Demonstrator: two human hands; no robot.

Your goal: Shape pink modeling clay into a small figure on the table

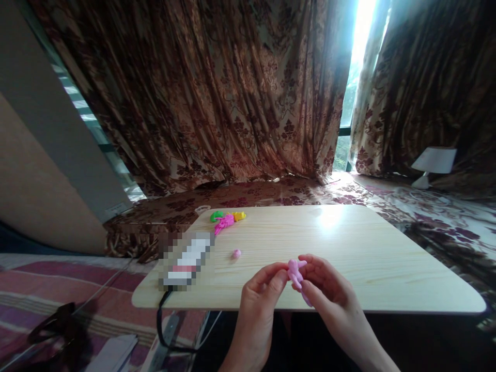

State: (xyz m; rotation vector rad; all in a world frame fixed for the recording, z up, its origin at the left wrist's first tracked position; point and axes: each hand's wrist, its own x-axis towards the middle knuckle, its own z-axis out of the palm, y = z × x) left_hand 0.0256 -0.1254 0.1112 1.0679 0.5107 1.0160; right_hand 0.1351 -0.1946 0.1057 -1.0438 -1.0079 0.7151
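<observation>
Left hand (260, 295) and right hand (336, 290) pinch the pink figure (295, 274) between them, near the front edge of the counter (310, 235); a loose hold could drop it, hard pressing might bend it. Beyond, a nudged pink ball (236, 253) could roll.

I'm standing in a home: patterned curtains (232, 93) hang behind the table (349, 248), a lamp (434, 159) sits beyond its right end, striped cloth (104, 302) at its left.

A small figure (295, 274) at lower centre is showing pale pink; the tabletop (310, 237) is displaying cream wood grain; upper-frame curtains (232, 93) are bearing maroon flowers on brown.
</observation>
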